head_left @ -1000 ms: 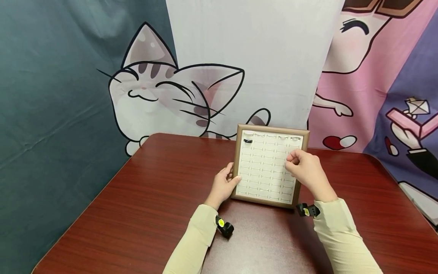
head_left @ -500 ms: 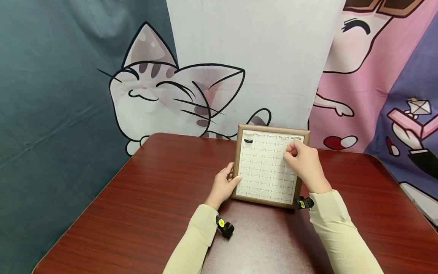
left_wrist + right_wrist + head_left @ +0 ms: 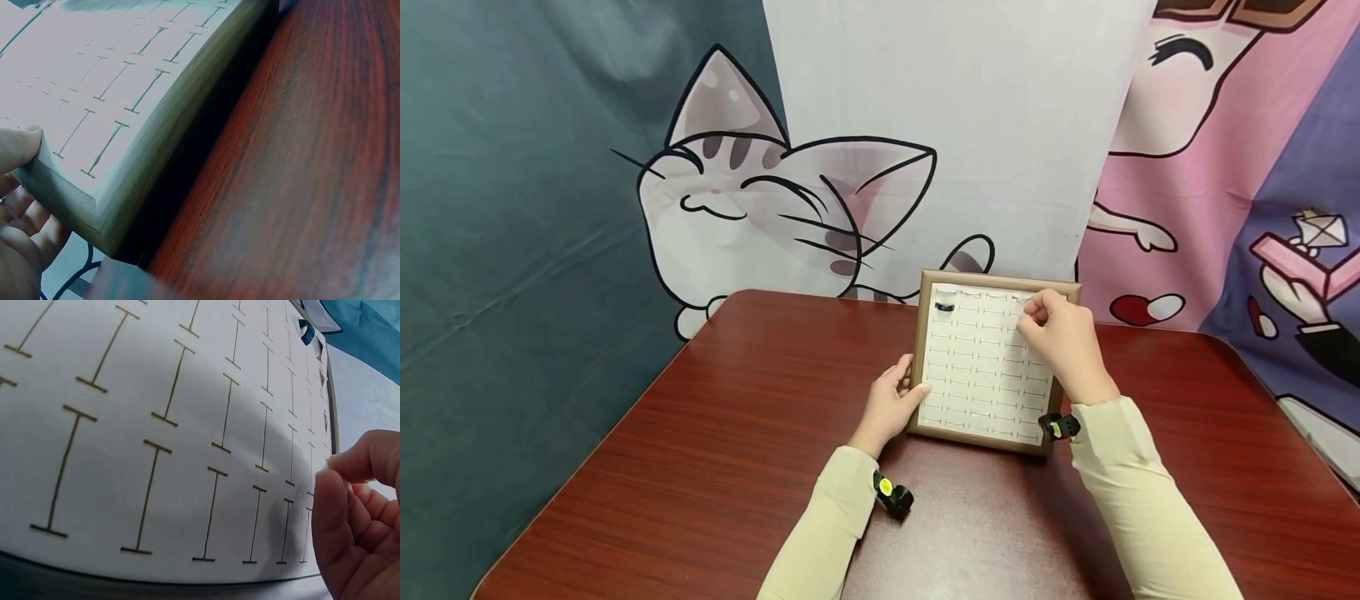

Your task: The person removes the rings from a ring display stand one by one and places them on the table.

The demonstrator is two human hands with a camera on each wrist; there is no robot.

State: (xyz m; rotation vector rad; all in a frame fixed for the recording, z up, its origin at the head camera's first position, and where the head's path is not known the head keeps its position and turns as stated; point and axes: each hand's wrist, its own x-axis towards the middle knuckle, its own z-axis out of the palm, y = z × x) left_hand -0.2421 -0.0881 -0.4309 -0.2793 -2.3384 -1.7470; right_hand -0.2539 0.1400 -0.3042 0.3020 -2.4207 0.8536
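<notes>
A ring display board (image 3: 977,367) in a wooden frame leans back on the table, its white pad cut with rows of slots. On its left edge my left hand (image 3: 891,404) grips the frame, thumb in front and fingers behind; the left wrist view shows this thumb (image 3: 19,149) at the corner. My right hand (image 3: 1063,342) is at the upper right of the pad, thumb and index finger together by the top row. Whether a ring lies between those fingertips (image 3: 334,478) is unclear. A black ring (image 3: 944,307) sits in a slot at upper left. A silver ring (image 3: 1022,299) shows in the top row.
The reddish-brown wooden table (image 3: 737,467) extends around the board on all sides. Behind it hangs a cloth backdrop (image 3: 1000,108) with a cartoon cat. A black wrist camera (image 3: 892,497) is worn on my left arm, another (image 3: 1060,427) on my right.
My right hand has moved up along the pad's right side to the top row, covering the silver ring at the upper right corner. The left hand and board stay put.
</notes>
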